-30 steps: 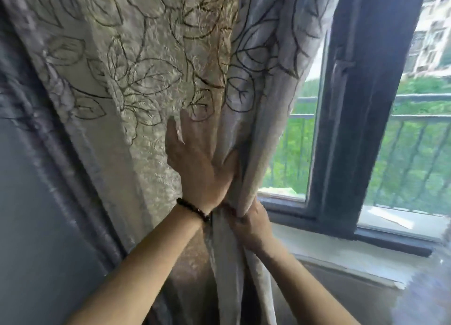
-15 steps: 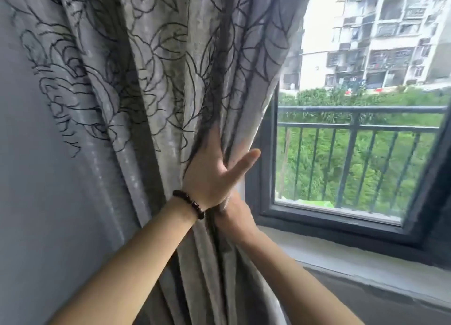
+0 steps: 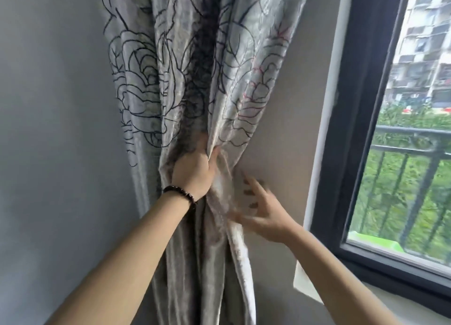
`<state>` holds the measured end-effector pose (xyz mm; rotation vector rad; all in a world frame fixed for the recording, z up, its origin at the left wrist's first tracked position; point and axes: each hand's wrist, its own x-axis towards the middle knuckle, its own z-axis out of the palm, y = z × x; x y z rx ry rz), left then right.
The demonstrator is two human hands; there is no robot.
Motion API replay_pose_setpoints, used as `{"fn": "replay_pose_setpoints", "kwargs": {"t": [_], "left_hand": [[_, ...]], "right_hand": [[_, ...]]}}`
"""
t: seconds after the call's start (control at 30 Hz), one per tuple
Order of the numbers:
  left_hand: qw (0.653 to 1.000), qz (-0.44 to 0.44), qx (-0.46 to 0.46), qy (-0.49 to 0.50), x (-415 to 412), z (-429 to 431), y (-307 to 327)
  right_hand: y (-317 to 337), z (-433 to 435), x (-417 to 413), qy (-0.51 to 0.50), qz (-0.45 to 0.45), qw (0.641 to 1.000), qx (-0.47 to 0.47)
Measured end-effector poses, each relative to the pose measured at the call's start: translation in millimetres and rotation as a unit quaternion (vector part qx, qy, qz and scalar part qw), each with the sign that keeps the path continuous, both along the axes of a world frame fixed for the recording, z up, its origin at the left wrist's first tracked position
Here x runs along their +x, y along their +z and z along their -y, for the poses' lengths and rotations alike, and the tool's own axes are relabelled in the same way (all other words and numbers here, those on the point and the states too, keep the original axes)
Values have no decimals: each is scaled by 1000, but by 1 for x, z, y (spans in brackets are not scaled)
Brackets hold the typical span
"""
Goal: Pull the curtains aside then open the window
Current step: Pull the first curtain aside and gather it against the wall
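Note:
A grey curtain [image 3: 195, 68] with a dark flower pattern hangs bunched against the wall, left of the window [image 3: 400, 139]. My left hand [image 3: 195, 172], a dark bead bracelet on its wrist, is shut on the gathered folds at mid height. My right hand [image 3: 262, 210] is blurred, just right of the curtain's edge, fingers spread and holding nothing. The window has a dark frame [image 3: 351, 119] and its glass is shut; no handle shows in this view.
A bare grey wall [image 3: 53, 129] fills the left side. A strip of beige wall [image 3: 292, 129] lies between curtain and window. A pale sill [image 3: 400, 300] runs under the frame. Outside are a dark railing [image 3: 412, 134], greenery and apartment blocks.
The curtain has been drawn left, off the glass and onto the wall. My left hand went from flat to gripping the folds. My right hand has let go and spread open.

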<state>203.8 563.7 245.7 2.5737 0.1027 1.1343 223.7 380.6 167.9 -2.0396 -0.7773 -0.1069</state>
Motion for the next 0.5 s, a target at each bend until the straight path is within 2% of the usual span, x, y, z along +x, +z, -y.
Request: {"fn": "replay_pose_setpoints", "kwargs": {"t": [0.07,0.13,0.23,0.33,0.4,0.5], "left_hand": [[1000,-7,5,-24,24,1,3],[998,-9,-19,-59,37,8,5],[997,5,-19,-72,52,14,-2],[995,58,61,-56,67,12,-10],[984,101,146,1,72,6,-14],[951,190,223,97,74,-5,-18]], "right_hand": [[40,12,18,-15,20,995,101],[82,19,28,-45,96,978,181],[146,15,39,-30,216,935,279],[195,2,50,-43,287,905,312],[216,-8,52,-71,300,897,316],[232,-30,57,-117,317,887,314]]}}
